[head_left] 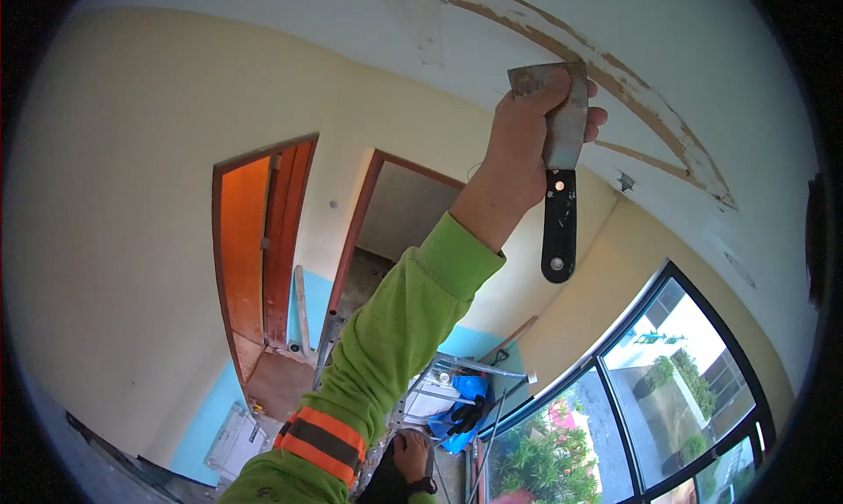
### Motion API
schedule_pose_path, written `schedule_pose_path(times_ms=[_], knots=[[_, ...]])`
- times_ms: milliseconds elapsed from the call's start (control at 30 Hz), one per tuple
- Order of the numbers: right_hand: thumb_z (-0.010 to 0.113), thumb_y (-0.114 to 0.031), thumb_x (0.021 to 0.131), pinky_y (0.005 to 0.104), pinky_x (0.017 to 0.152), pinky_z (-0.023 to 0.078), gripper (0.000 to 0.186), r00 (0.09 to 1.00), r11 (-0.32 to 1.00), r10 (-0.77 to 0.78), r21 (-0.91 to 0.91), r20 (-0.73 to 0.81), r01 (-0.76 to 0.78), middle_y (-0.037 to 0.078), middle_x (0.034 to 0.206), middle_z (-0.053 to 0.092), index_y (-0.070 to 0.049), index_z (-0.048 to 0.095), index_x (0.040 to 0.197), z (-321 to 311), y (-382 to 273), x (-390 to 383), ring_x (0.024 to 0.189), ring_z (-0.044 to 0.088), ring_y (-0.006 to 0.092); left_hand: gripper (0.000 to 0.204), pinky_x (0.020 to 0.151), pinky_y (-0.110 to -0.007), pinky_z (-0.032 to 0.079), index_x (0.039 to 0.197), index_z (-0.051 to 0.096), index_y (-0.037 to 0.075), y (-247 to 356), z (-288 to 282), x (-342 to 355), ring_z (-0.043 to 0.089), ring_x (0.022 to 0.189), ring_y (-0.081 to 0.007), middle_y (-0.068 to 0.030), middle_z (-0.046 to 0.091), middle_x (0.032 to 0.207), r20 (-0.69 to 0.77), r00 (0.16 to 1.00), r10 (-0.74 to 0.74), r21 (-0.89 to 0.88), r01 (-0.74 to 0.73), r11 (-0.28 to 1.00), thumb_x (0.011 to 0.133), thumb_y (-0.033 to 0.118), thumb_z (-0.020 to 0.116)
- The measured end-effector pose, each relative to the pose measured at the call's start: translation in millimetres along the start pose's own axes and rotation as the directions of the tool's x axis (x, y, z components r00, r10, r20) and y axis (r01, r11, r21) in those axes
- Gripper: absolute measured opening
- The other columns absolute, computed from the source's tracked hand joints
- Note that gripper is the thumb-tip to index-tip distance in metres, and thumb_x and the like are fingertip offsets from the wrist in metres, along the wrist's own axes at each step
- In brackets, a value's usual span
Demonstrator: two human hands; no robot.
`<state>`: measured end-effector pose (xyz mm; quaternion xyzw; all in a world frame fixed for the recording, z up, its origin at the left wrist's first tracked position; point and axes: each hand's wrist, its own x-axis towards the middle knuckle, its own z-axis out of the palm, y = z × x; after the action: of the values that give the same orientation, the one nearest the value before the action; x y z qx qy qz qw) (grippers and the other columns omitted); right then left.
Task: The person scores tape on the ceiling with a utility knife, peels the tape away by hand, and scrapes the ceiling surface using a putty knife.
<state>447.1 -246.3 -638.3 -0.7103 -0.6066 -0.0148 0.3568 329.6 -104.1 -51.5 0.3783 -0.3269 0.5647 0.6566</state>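
My left hand (527, 131) is raised toward the white ceiling, closed around a putty knife (562, 140). The thumb presses on the metal blade and the other fingers wrap behind it. The knife's black riveted handle hangs downward. Beyond the blade's top edge, a curved brown strip with flaking edges (641, 104) runs along the ceiling; whether the blade touches it I cannot tell. Low in the view, my right hand (411, 456), with a dark band at its wrist, lies on a black surface, fingers seemingly flat. My left sleeve (386, 328) is green with an orange and grey band.
A metal ladder frame (479, 366) stands below, near blue items with black gloves (470, 412). A black-framed window (615, 407) is at the lower right. To the left are an orange-brown door (285, 241) and a doorway (399, 205). A small fitting (625, 182) projects from the ceiling.
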Motion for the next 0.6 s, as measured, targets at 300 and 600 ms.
schedule_pose_path(times_ms=[300, 600], knots=[[0.056, -0.021, 0.087, 0.046, 0.092, 0.037, 0.021, 0.997, 0.998, -0.065, -0.01, -0.032, 0.065, 0.01, 0.098, 0.063, -0.009, 0.064, 0.102, -8.4, -1.1, 0.1, 0.099, 0.056, 0.0317, 0.024, 0.061, -0.028, 0.053, 0.106, 0.05, -0.003, -1.7, 6.9, -6.2, 0.059, 0.071, -0.0199, -0.0135, 0.06, 0.092, 0.171, 0.952, -0.252, -0.517, 0.305, 0.8, 0.098, 0.019, 0.046], [0.06, -0.021, 0.085, 0.0431, 0.095, 0.037, 0.019, 0.999, 0.999, -0.035, 0.0, -0.025, 0.035, 0.01, 0.099, 0.065, -0.007, 0.064, 0.097, -13.4, -5.2, 0.7, 0.101, 0.057, 0.0307, 0.017, 0.062, -0.029, 0.053, 0.101, 0.06, -0.005, -7.4, 2.5, -6.7, 0.066, 0.072, -0.022, -0.0145, 0.066, 0.091, 0.058, 0.937, 0.344, 0.506, -0.325, 0.799, 0.09, 0.008, 0.056]])
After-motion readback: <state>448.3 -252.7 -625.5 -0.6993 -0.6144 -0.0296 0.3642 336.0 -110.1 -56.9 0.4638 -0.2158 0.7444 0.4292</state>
